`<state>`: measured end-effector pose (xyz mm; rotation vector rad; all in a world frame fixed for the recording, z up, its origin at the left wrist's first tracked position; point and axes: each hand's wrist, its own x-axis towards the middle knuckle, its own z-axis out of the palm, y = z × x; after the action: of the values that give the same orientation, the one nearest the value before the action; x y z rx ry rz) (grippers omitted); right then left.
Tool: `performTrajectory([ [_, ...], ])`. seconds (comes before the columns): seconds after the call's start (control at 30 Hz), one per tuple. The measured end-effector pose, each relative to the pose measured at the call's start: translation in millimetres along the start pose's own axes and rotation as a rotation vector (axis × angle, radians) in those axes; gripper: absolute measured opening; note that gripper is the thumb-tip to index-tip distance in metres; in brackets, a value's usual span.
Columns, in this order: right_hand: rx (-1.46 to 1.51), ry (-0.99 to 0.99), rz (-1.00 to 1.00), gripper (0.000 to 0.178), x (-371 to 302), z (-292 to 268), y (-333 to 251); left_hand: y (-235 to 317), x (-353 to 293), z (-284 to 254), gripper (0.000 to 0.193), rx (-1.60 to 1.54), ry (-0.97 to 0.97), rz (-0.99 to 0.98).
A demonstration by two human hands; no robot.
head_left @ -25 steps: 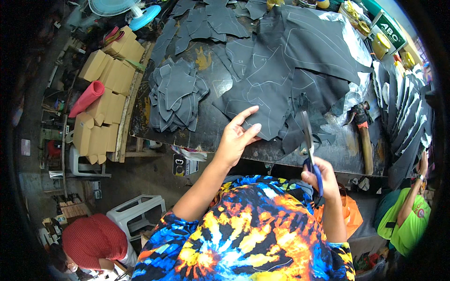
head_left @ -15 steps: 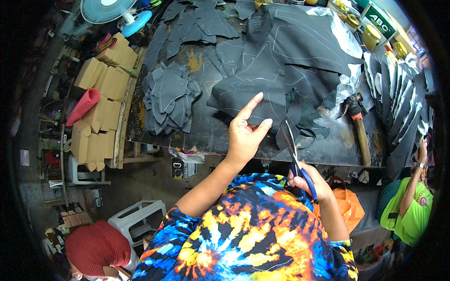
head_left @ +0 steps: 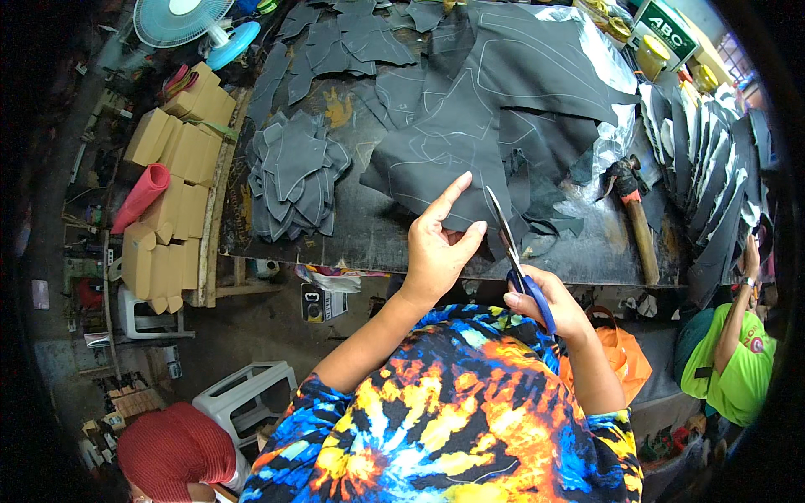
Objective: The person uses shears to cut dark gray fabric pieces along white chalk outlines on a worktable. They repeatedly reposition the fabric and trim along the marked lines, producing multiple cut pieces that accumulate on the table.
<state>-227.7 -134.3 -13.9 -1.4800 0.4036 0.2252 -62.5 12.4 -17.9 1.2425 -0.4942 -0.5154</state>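
A large dark grey leather-like sheet (head_left: 411,163), marked with pale outlines, lies across the table toward me. My left hand (head_left: 440,251) is at its near edge. Its index finger stretches over the sheet and its thumb points apart; the remaining fingers are mostly hidden. In my right hand (head_left: 549,302) are scissors (head_left: 506,226) with blue handles, my fingers wrapped round the loops. The blades point away from me, beside the sheet's right edge. Whether they touch the material I cannot tell.
Stacked cut grey pieces (head_left: 295,176) lie on the left of the table (head_left: 335,256). A wooden-handled hammer (head_left: 641,239) rests at the right, near more upright pieces (head_left: 704,168). A person in a green shirt (head_left: 734,360) is at far right. Cardboard boxes (head_left: 180,155) stand left.
The scissors have moved away from me and leftward, closer to my left hand, and their tips now reach further along the sheet. My left hand keeps about the same pose.
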Motion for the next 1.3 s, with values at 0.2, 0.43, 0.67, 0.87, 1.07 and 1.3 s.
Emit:
performTrajectory([
  [0.2, 0.004, 0.054, 0.039, 0.027, -5, 4, 12, -13, -13, -14, 0.04, -0.193, -0.02, -0.01],
  [0.43, 0.094, -0.041, 0.075, 0.024, -25, -14, 16, -31, -43, -44, 0.054, -0.569, -0.554, -0.513],
  [0.67, 0.071, -0.046, 0.08, 0.026, -35, -20, 16, -36, -10, -5, 0.041, -0.318, -0.018, -0.209],
  [0.87, 0.125, -0.036, -0.087, 0.026, -23, -12, 25, -30, -16, 5, 0.047, 0.04, -0.047, -0.004],
  [1.07, 0.063, 0.065, -0.044, 0.021, -18, 4, 28, -28, -20, 8, 0.047, -0.041, -0.008, -0.004],
  [1.3, 0.233, 0.161, -0.004, 0.02, -22, 31, 37, -32, -29, 20, 0.03, -0.012, 0.048, -0.001],
])
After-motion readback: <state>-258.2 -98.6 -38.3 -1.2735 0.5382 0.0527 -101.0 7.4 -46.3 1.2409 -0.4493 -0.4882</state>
